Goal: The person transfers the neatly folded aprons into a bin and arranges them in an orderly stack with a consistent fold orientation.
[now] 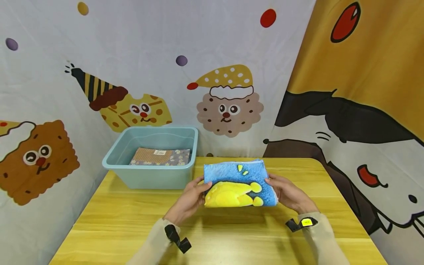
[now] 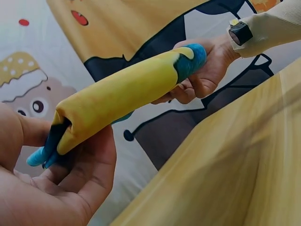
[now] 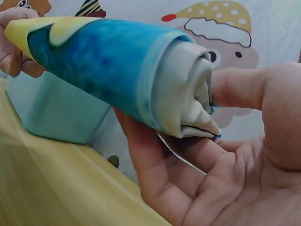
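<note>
A folded cloth (image 1: 236,184), printed blue with a yellow shape, is held level above the table between both hands. My left hand (image 1: 190,200) grips its left end, thumb on the upper face and fingers underneath. At the opposite end, my right hand (image 1: 289,191) holds the cloth in the same way. The left wrist view shows the cloth's rounded yellow fold (image 2: 122,94) from the side. Pale inner layers (image 3: 183,89) are tucked inside the blue outer layer at the right end, as the right wrist view shows.
A light blue plastic bin (image 1: 159,178) stands at the back left of the wooden table (image 1: 132,221). Inside it lies a folded patterned cloth (image 1: 162,157) with a white label. Behind the table hangs a curtain (image 1: 225,33) with cartoon prints.
</note>
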Demonstrator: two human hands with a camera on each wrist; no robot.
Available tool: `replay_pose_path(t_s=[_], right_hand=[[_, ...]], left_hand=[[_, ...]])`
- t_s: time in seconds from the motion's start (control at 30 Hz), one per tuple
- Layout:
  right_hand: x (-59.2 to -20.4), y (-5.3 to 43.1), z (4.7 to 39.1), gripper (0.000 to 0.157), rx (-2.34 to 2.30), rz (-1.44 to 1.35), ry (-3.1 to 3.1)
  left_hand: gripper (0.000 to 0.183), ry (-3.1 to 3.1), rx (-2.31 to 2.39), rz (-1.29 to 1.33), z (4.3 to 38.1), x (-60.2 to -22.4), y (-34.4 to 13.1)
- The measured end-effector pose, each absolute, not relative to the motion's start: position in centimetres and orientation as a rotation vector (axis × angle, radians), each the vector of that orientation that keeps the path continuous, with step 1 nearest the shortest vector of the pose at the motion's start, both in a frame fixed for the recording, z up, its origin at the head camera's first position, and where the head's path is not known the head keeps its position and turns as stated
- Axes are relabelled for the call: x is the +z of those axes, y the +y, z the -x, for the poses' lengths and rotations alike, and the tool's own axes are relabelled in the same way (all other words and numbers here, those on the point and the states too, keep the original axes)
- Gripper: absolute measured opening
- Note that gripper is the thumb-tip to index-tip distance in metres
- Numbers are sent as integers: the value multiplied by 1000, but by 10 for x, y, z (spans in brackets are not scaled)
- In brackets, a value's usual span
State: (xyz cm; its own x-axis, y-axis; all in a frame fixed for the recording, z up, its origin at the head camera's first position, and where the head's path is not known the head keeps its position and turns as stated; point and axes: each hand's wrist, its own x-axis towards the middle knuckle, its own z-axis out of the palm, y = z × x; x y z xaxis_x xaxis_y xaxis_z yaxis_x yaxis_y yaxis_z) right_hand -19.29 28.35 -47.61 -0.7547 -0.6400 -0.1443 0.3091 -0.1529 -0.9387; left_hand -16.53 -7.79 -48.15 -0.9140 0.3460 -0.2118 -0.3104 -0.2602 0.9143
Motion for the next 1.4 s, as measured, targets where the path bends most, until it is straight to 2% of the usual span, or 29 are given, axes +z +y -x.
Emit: replay_pose_path(t_s=[0.13, 0.53, 0.77, 1.0, 1.23, 1.4], right_hand=[[-465, 283, 193, 45, -1953, 397, 1535], [-434, 269, 195, 61, -1985, 299, 1606], [-423, 254, 200, 64, -2005, 324, 1588], [-409, 235, 209, 63, -2022, 339, 1611], [-398, 214, 218, 64, -2038, 375, 1594], [-393, 198, 223, 65, -2031, 341, 1626]], left_hand=[[70, 1618, 2219, -40, 167, -469, -76], [63, 1723, 2213, -68, 172, -434, -87], [72, 1806, 2156, -56, 178, -419, -104], [59, 1842, 2163, -104, 185, -407, -123], [73, 1872, 2160, -95, 191, -400, -145], [71, 1890, 2169, -97, 198, -395, -160]])
